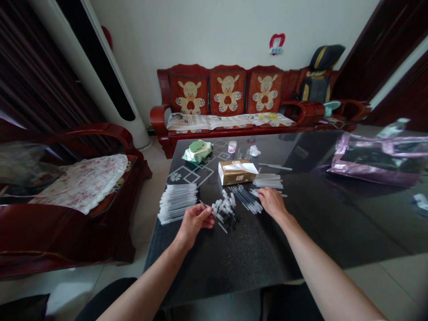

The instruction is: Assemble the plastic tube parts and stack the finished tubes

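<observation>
My left hand (197, 220) is closed in a pinch over the black table, with the tip of a thin pen part showing above the fingers. Just left of it lies a thick row of translucent white pen barrels (177, 203). Small white pen pieces (224, 205) and black plugs (234, 220) are heaped between my hands. My right hand (272, 203) has its fingertips closed on a white pen barrel (254, 192), partly hidden by the fingers. Beside those fingers dark pen refills (245, 198) lie spread in a bundle. Further barrels (268, 180) rest beyond the right hand.
A gold tissue box (238, 173) stands behind the refills. Farther back are a green wipes pack (198, 152), a small white tub (232, 146) and crumpled white tissue (254, 150). A pink-edged clear bag (377, 160) lies on the right. A wooden sofa (227, 67) stands beyond the table.
</observation>
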`<state>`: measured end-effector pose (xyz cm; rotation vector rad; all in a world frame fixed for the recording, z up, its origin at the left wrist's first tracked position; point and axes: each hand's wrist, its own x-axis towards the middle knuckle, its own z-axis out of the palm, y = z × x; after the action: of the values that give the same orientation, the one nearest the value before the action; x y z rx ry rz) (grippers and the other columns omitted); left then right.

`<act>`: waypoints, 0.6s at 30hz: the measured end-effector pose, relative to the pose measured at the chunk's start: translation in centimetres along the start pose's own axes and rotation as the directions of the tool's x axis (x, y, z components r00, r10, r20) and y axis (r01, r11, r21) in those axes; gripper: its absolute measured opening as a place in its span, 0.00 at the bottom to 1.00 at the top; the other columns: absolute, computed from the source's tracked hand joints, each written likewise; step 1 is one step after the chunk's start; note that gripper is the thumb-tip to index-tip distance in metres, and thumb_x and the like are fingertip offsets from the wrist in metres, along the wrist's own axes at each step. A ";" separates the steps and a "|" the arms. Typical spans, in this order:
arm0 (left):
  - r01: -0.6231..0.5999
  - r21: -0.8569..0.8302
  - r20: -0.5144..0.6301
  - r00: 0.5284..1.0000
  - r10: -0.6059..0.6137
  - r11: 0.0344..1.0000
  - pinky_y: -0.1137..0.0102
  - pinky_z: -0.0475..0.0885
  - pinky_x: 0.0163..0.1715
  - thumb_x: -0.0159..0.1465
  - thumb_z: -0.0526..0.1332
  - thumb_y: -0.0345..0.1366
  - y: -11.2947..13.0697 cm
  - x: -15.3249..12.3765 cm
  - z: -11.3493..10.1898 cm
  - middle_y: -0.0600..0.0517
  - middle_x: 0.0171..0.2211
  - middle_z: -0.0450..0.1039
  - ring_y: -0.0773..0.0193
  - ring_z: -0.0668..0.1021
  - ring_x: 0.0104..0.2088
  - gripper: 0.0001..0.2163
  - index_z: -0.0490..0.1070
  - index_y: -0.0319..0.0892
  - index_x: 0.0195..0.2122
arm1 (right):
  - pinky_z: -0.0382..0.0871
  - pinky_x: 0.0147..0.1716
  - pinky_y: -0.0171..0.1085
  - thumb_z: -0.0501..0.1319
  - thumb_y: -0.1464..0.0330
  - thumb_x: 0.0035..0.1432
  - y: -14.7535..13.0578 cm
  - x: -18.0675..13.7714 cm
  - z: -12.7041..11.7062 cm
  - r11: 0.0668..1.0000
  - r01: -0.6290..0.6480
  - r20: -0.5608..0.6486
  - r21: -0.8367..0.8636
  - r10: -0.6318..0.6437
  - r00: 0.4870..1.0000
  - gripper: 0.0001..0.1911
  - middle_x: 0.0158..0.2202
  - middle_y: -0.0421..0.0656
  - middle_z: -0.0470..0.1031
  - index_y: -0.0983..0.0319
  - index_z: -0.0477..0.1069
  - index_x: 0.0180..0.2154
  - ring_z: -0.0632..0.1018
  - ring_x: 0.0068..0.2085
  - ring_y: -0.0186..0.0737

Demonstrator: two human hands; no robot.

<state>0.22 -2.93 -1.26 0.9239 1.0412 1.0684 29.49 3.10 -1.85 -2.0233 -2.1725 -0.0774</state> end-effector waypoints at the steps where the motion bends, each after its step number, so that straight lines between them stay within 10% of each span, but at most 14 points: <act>1: -0.004 0.003 0.006 1.000 0.004 1.000 0.75 0.71 0.22 0.53 0.67 0.45 0.0 0.0 0.0 0.52 0.22 0.72 0.69 0.75 0.21 0.15 0.70 0.37 0.28 | 0.61 0.34 0.34 0.53 0.68 0.61 -0.1 0.1 0.2 1.000 0.003 0.006 -0.023 -0.002 1.000 0.13 0.35 0.47 0.78 0.61 0.76 0.34 0.77 0.37 0.41; 18: 0.012 0.040 0.022 1.000 -0.013 0.999 0.76 0.70 0.21 0.55 0.65 0.46 0.0 0.0 -0.1 0.53 0.21 0.72 0.70 0.74 0.20 0.15 0.72 0.36 0.31 | 0.64 0.34 0.34 0.56 0.68 0.57 1.4 -0.2 -0.7 0.984 -0.178 0.051 0.013 0.177 0.983 0.10 0.35 0.46 0.80 0.58 0.77 0.35 0.78 0.40 0.43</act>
<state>0.15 -2.96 -1.30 0.9579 1.0523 1.0280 30.94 2.87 -1.27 -2.2217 -2.0018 0.0151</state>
